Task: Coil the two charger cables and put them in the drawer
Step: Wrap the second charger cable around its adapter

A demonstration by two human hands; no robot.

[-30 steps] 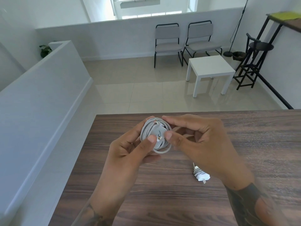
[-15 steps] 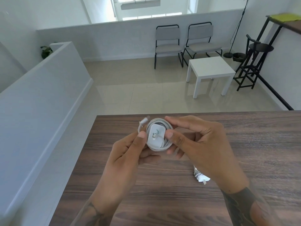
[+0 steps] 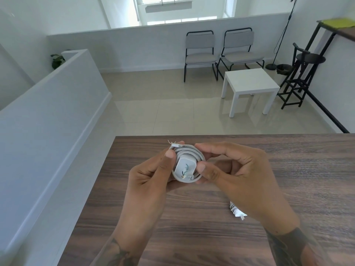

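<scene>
Holding the coiled charger cable (image 3: 189,166) above the surface (image 3: 288,169), both hands meet near the far edge of the wood-grain top. The left hand (image 3: 151,175) grips the coil from the left, thumb pressed on the upper left of the winding, fingers curled behind it. The right hand (image 3: 236,175) pinches the coil from the right, thumb on its right rim and forefinger arched over the top. The coil faces the camera as a flat, roughly round winding. The white adapter block (image 3: 185,166) sits in its centre, long axis running near to far and tilted slightly right at the far end. A small metal-tipped end shows at the lower edge of the block. The free connector end (image 3: 178,146) lies across the top of the coil, long axis left to right, just beyond the left thumb.

The second charger (image 3: 237,211) lies on the surface near the right wrist, well apart from the held coil, partly hidden by that hand. Its cable is wound around it and its prongs point toward the near right.

Beyond the surface stand two grey chairs (image 3: 221,52), a white side table (image 3: 249,87) and a black stool (image 3: 301,73). No drawer is visible.
</scene>
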